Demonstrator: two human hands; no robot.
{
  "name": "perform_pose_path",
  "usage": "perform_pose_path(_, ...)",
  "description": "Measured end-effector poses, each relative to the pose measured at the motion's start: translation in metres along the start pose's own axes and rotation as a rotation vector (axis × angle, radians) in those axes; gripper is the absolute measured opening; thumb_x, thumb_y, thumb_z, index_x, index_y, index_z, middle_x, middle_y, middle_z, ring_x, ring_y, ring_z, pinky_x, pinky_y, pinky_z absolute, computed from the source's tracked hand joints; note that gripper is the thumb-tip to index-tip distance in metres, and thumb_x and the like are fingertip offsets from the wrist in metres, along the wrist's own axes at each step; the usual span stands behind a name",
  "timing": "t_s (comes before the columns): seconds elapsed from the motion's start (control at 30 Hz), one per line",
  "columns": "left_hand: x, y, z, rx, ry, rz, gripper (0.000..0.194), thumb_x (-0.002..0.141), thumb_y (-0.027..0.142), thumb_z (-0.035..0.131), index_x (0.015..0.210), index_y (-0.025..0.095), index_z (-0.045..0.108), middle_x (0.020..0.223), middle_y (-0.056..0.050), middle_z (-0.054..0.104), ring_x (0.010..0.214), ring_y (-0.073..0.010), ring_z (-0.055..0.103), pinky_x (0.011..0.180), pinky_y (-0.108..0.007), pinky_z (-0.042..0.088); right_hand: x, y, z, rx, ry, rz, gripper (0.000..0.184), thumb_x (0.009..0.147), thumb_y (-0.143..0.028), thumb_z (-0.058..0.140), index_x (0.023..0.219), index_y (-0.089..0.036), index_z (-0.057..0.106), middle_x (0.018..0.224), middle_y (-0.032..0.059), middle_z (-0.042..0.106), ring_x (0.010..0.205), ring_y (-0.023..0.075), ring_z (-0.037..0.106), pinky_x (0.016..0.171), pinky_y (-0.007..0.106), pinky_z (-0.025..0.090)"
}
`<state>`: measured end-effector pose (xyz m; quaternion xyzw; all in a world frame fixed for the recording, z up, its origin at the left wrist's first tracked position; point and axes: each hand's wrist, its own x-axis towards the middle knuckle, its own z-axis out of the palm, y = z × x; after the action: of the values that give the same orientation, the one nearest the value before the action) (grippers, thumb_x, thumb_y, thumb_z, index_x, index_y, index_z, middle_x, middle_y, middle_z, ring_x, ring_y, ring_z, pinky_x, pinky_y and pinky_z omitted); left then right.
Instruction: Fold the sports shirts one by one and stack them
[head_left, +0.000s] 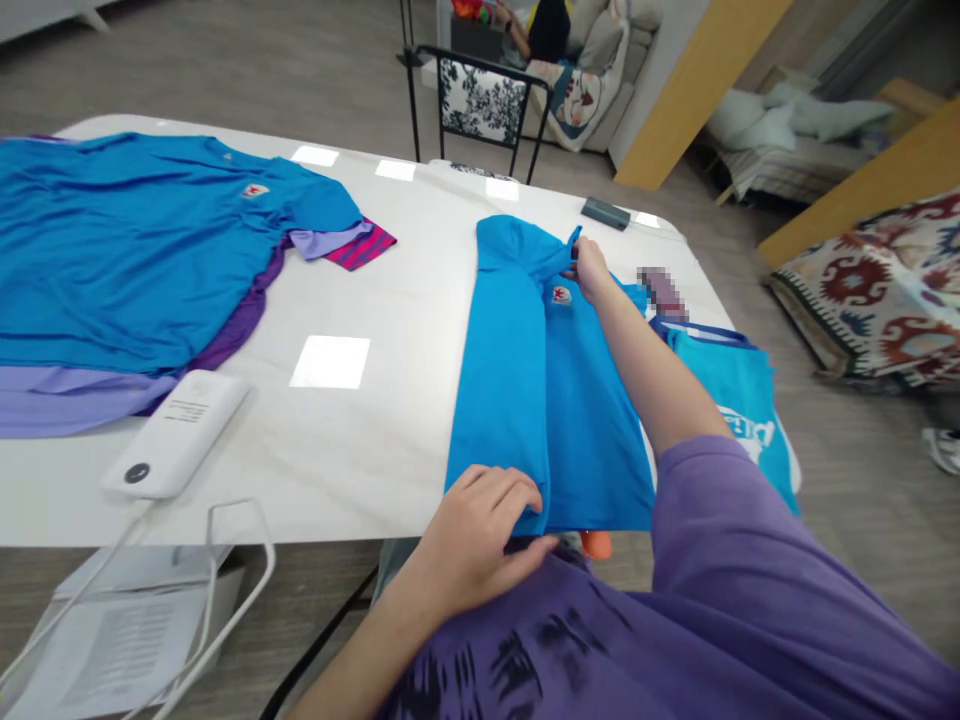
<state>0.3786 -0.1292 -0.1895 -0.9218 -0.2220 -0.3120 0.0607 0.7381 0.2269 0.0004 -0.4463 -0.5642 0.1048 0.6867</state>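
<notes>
A bright blue T-shirt (592, 420) lies before me on the white table, its left side folded inward over the front. A small red-and-white badge shows beside the fold. My right hand (591, 268) pinches a raised bit of the blue cloth near the shirt's upper end. At the table's front edge, my left hand (487, 530) has its fingers curled over the lower hem at the folded side, the thumb below. Part of the shirt's right side is hidden behind my right forearm.
More shirts, blue on top (150, 250), lie spread at the left. A white corded device (176, 435) sits in front of them. On the right are a folded turquoise garment (727, 380) and a dark box (606, 213). A chair (480, 100) stands beyond; a person sits farther back.
</notes>
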Motion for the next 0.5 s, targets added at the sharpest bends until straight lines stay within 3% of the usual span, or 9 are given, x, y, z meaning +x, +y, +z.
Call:
perform_pose_path(0.07, 0.006, -0.006, 0.012, 0.032, -0.055, -0.008, 0.029, 0.108, 0.049, 0.074, 0.123, 0.024, 0.071, 0.131, -0.008, 0.082, 0.123, -0.0268, 0.077, 0.107, -0.045, 0.06, -0.02, 0.028, -0.023, -0.112, 0.106, 0.018, 0.057, 0.106, -0.068, 0.05, 0.135, -0.021, 0.063, 0.123, 0.0123, 0.072, 0.124, 0.0302, 0.071, 0.117, 0.055, 0.06)
perform_pose_path(0.13, 0.01, -0.019, 0.023, 0.123, -0.023, -0.029, 0.033, 0.113, 0.046, 0.068, 0.136, 0.023, 0.071, 0.148, -0.01, 0.077, 0.144, -0.0291, 0.07, 0.124, -0.049, 0.054, -0.041, 0.044, -0.036, -0.265, 0.142, -0.056, 0.056, 0.105, -0.058, 0.055, 0.142, -0.017, 0.064, 0.142, 0.0181, 0.069, 0.141, 0.0343, 0.064, 0.129, 0.06, 0.049)
perform_pose_path(0.23, 0.011, -0.04, 0.037, 0.336, -0.002, -0.077, 0.051, 0.116, 0.043, 0.062, 0.162, 0.021, 0.061, 0.175, -0.012, 0.057, 0.17, -0.0335, 0.046, 0.141, -0.058, 0.039, -0.066, 0.049, -0.037, -0.454, 0.013, -0.211, 0.062, 0.107, -0.051, 0.055, 0.157, -0.015, 0.062, 0.168, 0.0211, 0.057, 0.159, 0.0385, 0.052, 0.138, 0.063, 0.038)
perform_pose_path(0.37, 0.002, -0.052, 0.045, 0.51, -0.063, -0.129, 0.076, 0.114, 0.053, 0.062, 0.179, 0.021, 0.042, 0.189, -0.012, 0.034, 0.178, -0.0368, 0.03, 0.143, -0.061, 0.035, -0.071, 0.032, -0.012, -0.519, -0.202, -0.373, 0.07, 0.113, -0.057, 0.05, 0.171, -0.018, 0.055, 0.182, 0.0141, 0.045, 0.169, 0.0358, 0.043, 0.142, 0.06, 0.034)
perform_pose_path(0.5, -0.007, -0.047, 0.044, 0.583, -0.098, -0.141, 0.082, 0.114, 0.059, 0.059, 0.183, 0.021, 0.036, 0.191, -0.01, 0.029, 0.177, -0.0365, 0.031, 0.144, -0.06, 0.033, -0.039, 0.001, 0.037, -0.469, -0.341, -0.453, 0.071, 0.118, -0.058, 0.038, 0.176, -0.02, 0.051, 0.182, 0.0094, 0.047, 0.17, 0.0288, 0.043, 0.143, 0.051, 0.034)
